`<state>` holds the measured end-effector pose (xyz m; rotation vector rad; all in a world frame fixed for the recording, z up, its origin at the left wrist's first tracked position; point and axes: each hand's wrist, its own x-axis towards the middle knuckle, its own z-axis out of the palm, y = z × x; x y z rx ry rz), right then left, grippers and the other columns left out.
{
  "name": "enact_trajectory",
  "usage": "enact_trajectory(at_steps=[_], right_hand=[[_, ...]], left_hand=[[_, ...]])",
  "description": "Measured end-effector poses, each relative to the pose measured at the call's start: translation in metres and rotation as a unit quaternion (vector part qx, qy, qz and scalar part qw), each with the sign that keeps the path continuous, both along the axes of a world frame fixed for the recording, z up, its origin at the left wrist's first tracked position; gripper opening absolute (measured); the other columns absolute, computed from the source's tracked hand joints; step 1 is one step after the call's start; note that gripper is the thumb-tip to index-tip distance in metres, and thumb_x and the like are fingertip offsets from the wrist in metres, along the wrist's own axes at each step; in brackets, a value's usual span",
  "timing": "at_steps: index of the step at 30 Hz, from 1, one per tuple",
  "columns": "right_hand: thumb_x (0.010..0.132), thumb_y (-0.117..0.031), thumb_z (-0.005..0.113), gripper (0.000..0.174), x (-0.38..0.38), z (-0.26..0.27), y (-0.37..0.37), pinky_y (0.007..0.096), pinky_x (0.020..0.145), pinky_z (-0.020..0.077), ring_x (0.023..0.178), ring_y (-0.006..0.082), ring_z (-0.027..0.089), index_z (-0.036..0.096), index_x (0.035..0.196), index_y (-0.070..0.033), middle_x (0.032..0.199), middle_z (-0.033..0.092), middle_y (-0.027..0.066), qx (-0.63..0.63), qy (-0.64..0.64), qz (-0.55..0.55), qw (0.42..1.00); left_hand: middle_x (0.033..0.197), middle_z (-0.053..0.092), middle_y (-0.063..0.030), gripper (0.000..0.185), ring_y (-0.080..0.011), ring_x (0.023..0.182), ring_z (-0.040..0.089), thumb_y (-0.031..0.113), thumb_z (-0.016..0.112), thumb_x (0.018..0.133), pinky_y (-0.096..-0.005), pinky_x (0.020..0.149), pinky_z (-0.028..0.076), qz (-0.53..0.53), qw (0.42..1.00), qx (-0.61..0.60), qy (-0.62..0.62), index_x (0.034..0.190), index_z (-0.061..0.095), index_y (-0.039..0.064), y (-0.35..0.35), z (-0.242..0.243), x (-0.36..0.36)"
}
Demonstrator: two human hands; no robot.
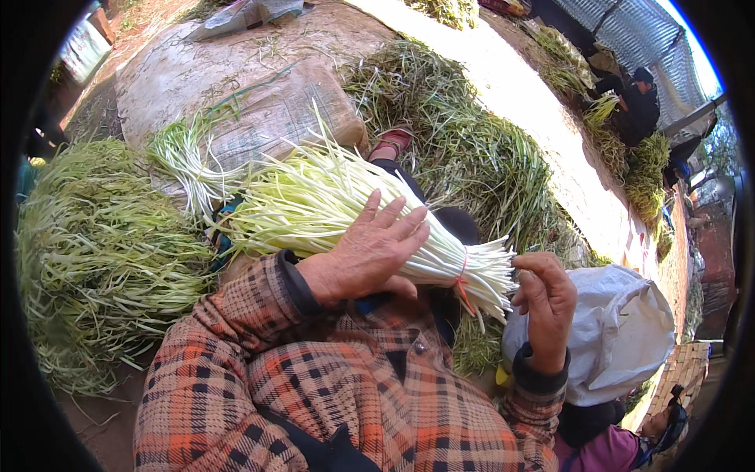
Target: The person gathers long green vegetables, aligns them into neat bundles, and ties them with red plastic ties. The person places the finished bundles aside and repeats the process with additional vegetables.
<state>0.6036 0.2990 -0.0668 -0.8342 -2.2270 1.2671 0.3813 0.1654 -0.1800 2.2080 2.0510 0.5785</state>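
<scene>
A large bundle of pale green-and-white stalks (330,203), which look like blanched garlic chives, lies slanting across my lap. Near its white cut ends a thin red tie (461,277) goes around it. My left hand (374,248) rests flat on top of the bundle, fingers slightly apart, with the thumb on the near side. At the stalk ends is my right hand (545,295), its fingers bent and the index fingertip touching the white ends. Whether finger and thumb pinch a stalk cannot be told. A smaller loose bunch (197,159) lies beyond the bundle's leafy end.
A big heap of leafy stalks (112,253) lies at left; greenish trimmings (448,124) spread ahead around my shoe (394,141). A woven sack (283,112) lies flat beyond. A white sack (607,330) stands at right, near a person in pink (607,445). Another person (640,109) sits farther off.
</scene>
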Motion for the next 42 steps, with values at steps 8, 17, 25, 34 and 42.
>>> enact_trajectory(at_steps=[8, 17, 25, 34, 42], right_hand=[[0.091, -0.024, 0.063, 0.025, -0.148, -0.044, 0.052, 0.0428, 0.071, 0.0476, 0.079, 0.0377, 0.061, 0.067, 0.093, 0.001, 0.086, 0.063, 0.0184, 0.139, -0.187, 0.187, 0.954], [0.084, -0.008, 0.066, 0.010, -0.160, -0.088, 0.052, 0.0261, 0.061, 0.0447, 0.066, 0.0070, 0.052, 0.064, 0.081, 0.002, 0.068, 0.059, 0.0023, -0.116, -0.142, 0.128, 0.975], [0.094, -0.004, 0.060, 0.004, -0.113, -0.060, 0.028, 0.0235, 0.073, 0.0458, 0.080, 0.0061, 0.054, 0.060, 0.091, -0.002, 0.080, 0.060, -0.0017, -0.179, 0.030, 0.117, 0.976], [0.101, -0.012, 0.053, 0.010, 0.012, -0.027, 0.014, 0.0166, 0.045, 0.0332, 0.050, 0.0021, 0.043, 0.053, 0.095, -0.005, 0.063, 0.050, -0.0027, -0.329, -0.043, -0.024, 0.943], [0.095, -0.020, 0.062, 0.022, 0.130, -0.105, 0.026, 0.0368, 0.069, 0.0499, 0.081, 0.0265, 0.062, 0.064, 0.111, -0.006, 0.094, 0.063, 0.0095, 0.319, -0.372, -0.139, 0.861]], left_hand=[[0.145, 0.046, -0.0173, 0.081, -0.0382, 0.136, 0.041, 0.048, 0.077, 0.068, -0.0656, 0.112, 0.023, -0.003, 0.998, 0.064, 0.011, 0.131, 0.056, 0.002, -0.024, -0.020, -0.012], [0.134, 0.055, -0.0169, 0.057, -0.0347, 0.126, 0.051, 0.032, 0.073, 0.080, -0.0597, 0.109, 0.032, -0.022, 0.989, 0.070, -0.129, 0.125, 0.058, 0.001, -0.018, 0.013, -0.049], [0.117, 0.064, -0.0145, 0.031, -0.0302, 0.114, 0.057, 0.022, 0.064, 0.091, -0.0424, 0.099, 0.041, -0.004, 0.967, 0.123, -0.223, 0.115, 0.063, 0.002, 0.044, -0.018, -0.072], [0.120, 0.066, -0.0135, 0.029, -0.0341, 0.112, 0.059, 0.024, 0.061, 0.094, -0.0422, 0.099, 0.042, 0.000, 0.984, 0.070, -0.163, 0.112, 0.067, 0.002, 0.036, -0.026, -0.077], [0.145, 0.047, -0.0238, 0.057, -0.0412, 0.135, 0.042, 0.037, 0.064, 0.093, -0.0469, 0.113, 0.030, 0.025, 0.992, 0.001, -0.120, 0.136, 0.055, 0.001, 0.029, 0.021, -0.066]])
